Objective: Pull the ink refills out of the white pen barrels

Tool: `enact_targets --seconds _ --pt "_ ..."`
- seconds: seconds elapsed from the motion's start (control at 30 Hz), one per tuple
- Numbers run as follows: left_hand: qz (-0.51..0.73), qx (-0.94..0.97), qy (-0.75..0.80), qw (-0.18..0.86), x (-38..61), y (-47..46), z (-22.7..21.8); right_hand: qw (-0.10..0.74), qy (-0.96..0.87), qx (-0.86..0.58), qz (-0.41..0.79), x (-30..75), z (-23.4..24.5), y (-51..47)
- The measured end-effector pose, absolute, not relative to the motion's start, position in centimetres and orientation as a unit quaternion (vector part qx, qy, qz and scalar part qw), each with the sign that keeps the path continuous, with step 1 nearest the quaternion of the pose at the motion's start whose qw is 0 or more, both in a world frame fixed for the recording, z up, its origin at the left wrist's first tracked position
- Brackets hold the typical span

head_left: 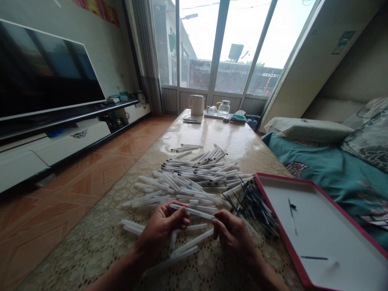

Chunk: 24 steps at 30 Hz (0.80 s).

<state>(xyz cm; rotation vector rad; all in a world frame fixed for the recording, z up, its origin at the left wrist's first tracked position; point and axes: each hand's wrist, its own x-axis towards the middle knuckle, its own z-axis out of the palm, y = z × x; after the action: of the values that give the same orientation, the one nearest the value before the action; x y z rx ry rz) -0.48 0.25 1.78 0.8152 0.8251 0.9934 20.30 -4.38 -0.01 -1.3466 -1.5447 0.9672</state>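
Note:
Between my hands a translucent white pen barrel (198, 212) is held nearly level over the table, tilted slightly down to the right. My left hand (165, 222) pinches it near its left end with thumb and fingers. At its other end the fingertips of my right hand (232, 228) are closed on it; whether a refill sits inside I cannot make out. Loose white pen barrels (184, 246) lie below and around my hands. Just beyond is a pile of white barrels (178, 184), and behind it white pens with dark tips (200, 167). Dark thin refills (259, 208) are heaped right of my right hand.
A shallow red-rimmed box (321, 210) at the right holds a few dark pen parts. The patterned table (100, 250) runs toward the window, with a kettle (197, 105) and glass pot (224, 107) at its far end. A teal-covered seat (318, 159) borders the right side.

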Motion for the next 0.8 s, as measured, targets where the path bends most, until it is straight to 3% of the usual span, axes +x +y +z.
enact_targets --seconds 0.2,0.4,0.57,0.8 --pt "0.454 0.355 0.381 0.723 -0.6 0.5 1.9 0.435 -0.605 -0.532 0.402 20.5 -0.5 -4.4" --pt "0.473 0.322 0.398 0.717 -1.3 1.1 2.0 0.507 -0.535 -0.505 0.449 20.5 0.2 -4.4" --pt "0.457 0.348 0.386 0.721 -0.8 0.6 1.7 0.493 -0.523 -0.498 0.484 20.0 0.1 -4.4" --pt "0.491 0.306 0.406 0.707 -1.9 1.2 2.6 0.469 -0.578 -0.541 0.392 21.2 0.6 -4.3"
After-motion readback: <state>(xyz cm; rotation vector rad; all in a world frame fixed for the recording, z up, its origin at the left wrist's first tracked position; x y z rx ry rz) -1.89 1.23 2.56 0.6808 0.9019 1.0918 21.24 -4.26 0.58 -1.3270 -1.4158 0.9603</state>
